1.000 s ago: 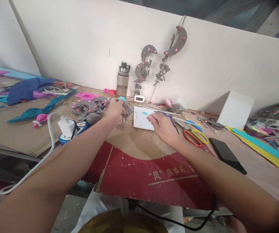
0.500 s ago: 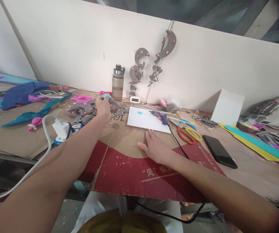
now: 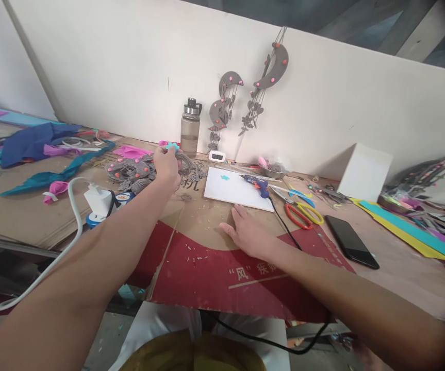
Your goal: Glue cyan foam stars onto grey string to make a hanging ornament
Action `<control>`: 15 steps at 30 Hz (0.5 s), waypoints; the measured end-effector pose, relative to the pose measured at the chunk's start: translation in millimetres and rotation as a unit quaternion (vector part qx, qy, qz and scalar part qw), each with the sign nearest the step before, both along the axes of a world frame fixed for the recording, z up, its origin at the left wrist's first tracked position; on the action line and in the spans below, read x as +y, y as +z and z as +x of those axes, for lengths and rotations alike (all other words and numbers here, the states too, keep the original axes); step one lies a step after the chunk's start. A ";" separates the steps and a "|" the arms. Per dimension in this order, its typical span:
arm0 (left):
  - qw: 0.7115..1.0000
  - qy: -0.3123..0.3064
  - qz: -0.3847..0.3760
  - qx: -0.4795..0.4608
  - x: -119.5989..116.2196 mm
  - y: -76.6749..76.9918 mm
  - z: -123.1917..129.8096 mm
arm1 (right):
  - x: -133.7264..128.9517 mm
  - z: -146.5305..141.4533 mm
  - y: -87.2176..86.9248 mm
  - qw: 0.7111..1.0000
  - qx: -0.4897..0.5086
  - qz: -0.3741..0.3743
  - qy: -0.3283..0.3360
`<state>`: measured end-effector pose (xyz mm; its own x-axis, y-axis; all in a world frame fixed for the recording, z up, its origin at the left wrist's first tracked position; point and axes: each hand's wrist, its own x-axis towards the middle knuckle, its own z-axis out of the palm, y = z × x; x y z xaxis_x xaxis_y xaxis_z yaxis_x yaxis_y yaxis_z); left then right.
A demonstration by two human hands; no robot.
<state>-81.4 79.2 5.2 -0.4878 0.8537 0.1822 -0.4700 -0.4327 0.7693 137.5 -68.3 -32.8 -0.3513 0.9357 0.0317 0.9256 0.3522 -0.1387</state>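
Observation:
My left hand (image 3: 167, 164) pinches a small turquoise cutout (image 3: 172, 146) with a wavy edge, over a bundle of grey cord and felt pieces with pink and orange balls (image 3: 131, 171). My right hand (image 3: 248, 232) lies flat with fingers stretched on the cardboard sheet (image 3: 202, 226), just below a white board (image 3: 222, 191). On that board rest a second turquoise cutout (image 3: 225, 177) and a blue hot glue gun (image 3: 256, 185), its black cord running towards my right forearm.
Scissors (image 3: 303, 214) and a black phone (image 3: 350, 241) lie to the right. A water bottle (image 3: 190, 129) and a small white digital clock (image 3: 217, 156) stand at the back. Grey moon hangings (image 3: 276, 67) hang on the wall. A white charger (image 3: 98, 200) sits at left.
The view has shifted slightly. My left hand stays by the grey bundle, still pinching the turquoise cutout. My right hand keeps lying flat on the cardboard.

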 end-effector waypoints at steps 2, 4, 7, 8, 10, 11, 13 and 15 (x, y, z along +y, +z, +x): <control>1.000 0.002 0.006 -0.001 -1.2 0.8 -0.6 | 7.2 -12.6 -2.3 1.000 -0.011 -0.017 0.004; 1.000 0.001 0.006 -0.007 -3.2 2.1 -0.8 | 17.3 -24.4 -3.4 0.999 -0.002 -0.027 0.017; 1.000 -0.005 0.001 -0.011 -5.9 4.5 -0.1 | 31.7 -35.0 -3.6 0.998 0.010 -0.032 0.046; 1.000 -0.008 0.000 -0.013 -6.3 5.3 0.2 | 33.3 -36.5 -2.5 0.997 0.012 -0.035 0.066; 1.000 -0.016 0.000 -0.019 -6.2 6.6 0.1 | 28.5 -37.7 2.6 0.989 0.017 -0.046 0.143; 1.000 -0.018 0.001 -0.024 -5.7 7.1 -0.2 | 22.2 -37.7 6.6 0.978 0.024 -0.054 0.199; 0.999 -0.014 0.000 -0.035 -4.6 7.7 -1.5 | 5.1 -36.8 16.1 0.944 0.056 -0.078 0.316; 0.999 -0.011 -0.001 -0.047 -3.9 7.9 -2.8 | -9.3 -34.3 25.1 0.911 0.115 -0.112 0.379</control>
<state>-84.2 75.3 13.1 -0.4843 0.8643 0.1357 -0.5488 -0.4209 0.7223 103.2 -77.6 -7.7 -0.9078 0.4187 0.0238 0.3653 0.8173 -0.4456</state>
